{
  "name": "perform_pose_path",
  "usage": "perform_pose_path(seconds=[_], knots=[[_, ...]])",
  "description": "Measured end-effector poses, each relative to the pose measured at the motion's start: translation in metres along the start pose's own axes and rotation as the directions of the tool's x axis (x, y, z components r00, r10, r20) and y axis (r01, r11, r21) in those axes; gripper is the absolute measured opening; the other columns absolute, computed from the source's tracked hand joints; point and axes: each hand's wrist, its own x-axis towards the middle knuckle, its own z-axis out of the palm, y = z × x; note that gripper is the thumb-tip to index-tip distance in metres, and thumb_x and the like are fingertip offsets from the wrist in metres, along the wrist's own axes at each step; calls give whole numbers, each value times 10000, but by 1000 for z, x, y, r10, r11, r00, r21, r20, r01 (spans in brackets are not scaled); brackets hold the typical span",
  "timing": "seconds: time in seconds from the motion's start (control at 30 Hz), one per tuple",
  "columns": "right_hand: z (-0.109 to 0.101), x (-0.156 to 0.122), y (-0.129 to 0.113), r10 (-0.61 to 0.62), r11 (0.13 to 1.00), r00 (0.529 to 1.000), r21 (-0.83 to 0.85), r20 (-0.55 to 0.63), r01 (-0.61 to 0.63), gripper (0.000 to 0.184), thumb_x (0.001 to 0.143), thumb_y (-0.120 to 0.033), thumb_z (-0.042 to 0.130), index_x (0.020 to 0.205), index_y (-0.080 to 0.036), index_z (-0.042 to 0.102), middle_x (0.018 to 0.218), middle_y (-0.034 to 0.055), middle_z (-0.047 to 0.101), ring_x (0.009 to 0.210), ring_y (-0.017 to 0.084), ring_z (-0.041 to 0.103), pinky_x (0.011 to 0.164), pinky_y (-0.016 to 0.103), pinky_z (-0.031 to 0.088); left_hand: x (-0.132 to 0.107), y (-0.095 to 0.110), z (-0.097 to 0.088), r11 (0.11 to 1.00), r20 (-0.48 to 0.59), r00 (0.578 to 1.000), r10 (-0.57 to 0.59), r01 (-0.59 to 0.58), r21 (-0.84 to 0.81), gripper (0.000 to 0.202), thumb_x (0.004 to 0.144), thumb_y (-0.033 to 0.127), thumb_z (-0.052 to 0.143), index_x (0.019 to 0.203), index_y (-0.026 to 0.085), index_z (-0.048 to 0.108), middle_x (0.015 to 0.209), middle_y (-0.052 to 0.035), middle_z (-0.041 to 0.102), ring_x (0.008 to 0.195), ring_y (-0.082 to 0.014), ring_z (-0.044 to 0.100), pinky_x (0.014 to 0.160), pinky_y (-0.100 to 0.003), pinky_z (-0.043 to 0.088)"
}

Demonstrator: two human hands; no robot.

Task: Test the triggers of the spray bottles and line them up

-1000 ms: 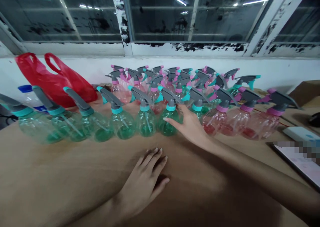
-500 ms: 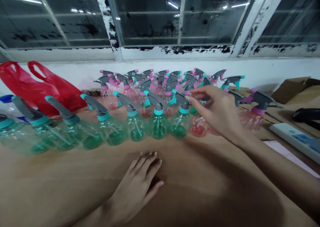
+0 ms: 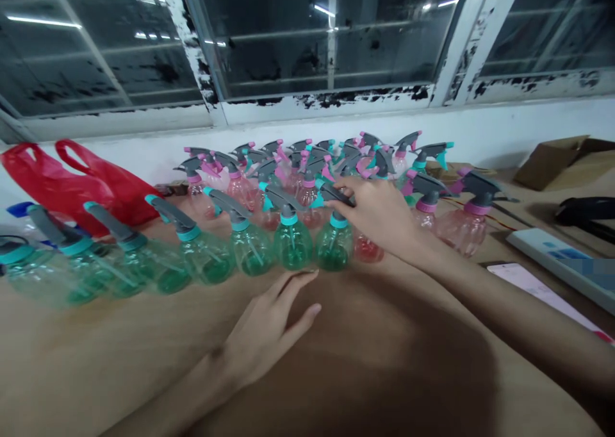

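Several spray bottles stand in rows on a wooden table [image 3: 120, 360]: green ones with teal collars along the front, pink ones behind and to the right. My right hand [image 3: 379, 216] reaches over a pink bottle [image 3: 368, 248] and rests its fingers on the grey trigger head of a green bottle [image 3: 335, 245]; the fingers curl, and whether they grip is unclear. My left hand [image 3: 269, 328] lies open on the table, fingers stretched toward a green bottle [image 3: 292, 241] in the front row, just short of it.
A red plastic bag [image 3: 72, 184] lies at the back left by the white wall under the window. To the right are pink bottles [image 3: 464, 219], a cardboard box [image 3: 562, 161], a black object [image 3: 583, 209], a white power strip [image 3: 557, 261] and a flat white card [image 3: 533, 283].
My right hand has come down from above the pink bottles onto the trigger head of a front-row green bottle. My left hand slid forward toward the bottles. The view shifted right.
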Motion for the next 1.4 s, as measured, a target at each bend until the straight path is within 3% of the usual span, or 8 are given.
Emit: perform_pose_path(seconds=[0.17,0.4,0.63,0.77,0.87,1.0,1.17,1.4], knots=[[-17,-22,5,-19,992,999,122,45,13,296,862,-340,572,1083,-162,657,956,94,743,890,300,691,724,377,492,13,3,16,994,-68,993,-100,96,-57,462,931,419,479,1349,279,342,1312,-60,500,1177,-266,517,967,-448,424],[-46,-51,14,-45,970,992,244,119,15,214,829,-325,619,960,-169,684,733,33,724,688,223,677,578,306,446,33,28,51,986,-57,989,-138,131,-106,858,775,487,673,1423,181,202,1412,-168,375,1304,-338,355,1029,-509,333],[-58,-65,28,-42,974,993,226,110,17,317,798,-522,603,857,-218,672,636,-5,671,541,173,605,489,284,389,39,46,71,984,-63,994,-91,79,-162,791,789,474,658,1395,199,230,1369,-158,435,1234,-369,434,950,-542,389],[-55,-78,50,-58,940,974,341,221,-22,576,714,-605,649,1166,-255,579,1022,46,700,892,259,654,715,357,485,36,44,78,984,-69,997,-43,31,-173,770,789,508,660,1377,203,268,1325,-152,470,1208,-363,451,942,-540,384],[-38,-93,64,-148,803,933,590,329,-81,819,659,-529,741,1355,-309,370,1331,54,537,1170,287,528,921,414,441,33,43,81,977,-80,997,14,-30,-209,781,800,522,653,1392,216,245,1341,-145,452,1225,-347,431,958,-526,371],[-14,-107,56,-65,611,972,779,227,-141,689,674,-475,746,1275,-322,444,1208,32,591,1061,257,581,871,381,476,32,44,87,971,-94,994,62,-81,-223,773,794,557,647,1378,214,274,1319,-147,458,1208,-347,435,952,-527,373],[-4,-107,32,29,529,984,832,177,-165,398,748,-411,698,1108,-291,579,784,-24,625,619,154,562,607,309,473,32,45,94,968,-101,990,100,-120,-218,792,769,593,650,1345,166,313,1247,-165,498,1143,-356,482,924,-532,397],[0,-101,31,50,486,988,860,147,-152,271,782,-378,676,1012,-255,601,916,4,653,852,191,620,803,356,488,32,39,92,973,-57,988,143,-151,-174,860,759,600,660,1385,173,253,1293,-174,480,1172,-368,470,953,-547,365]])
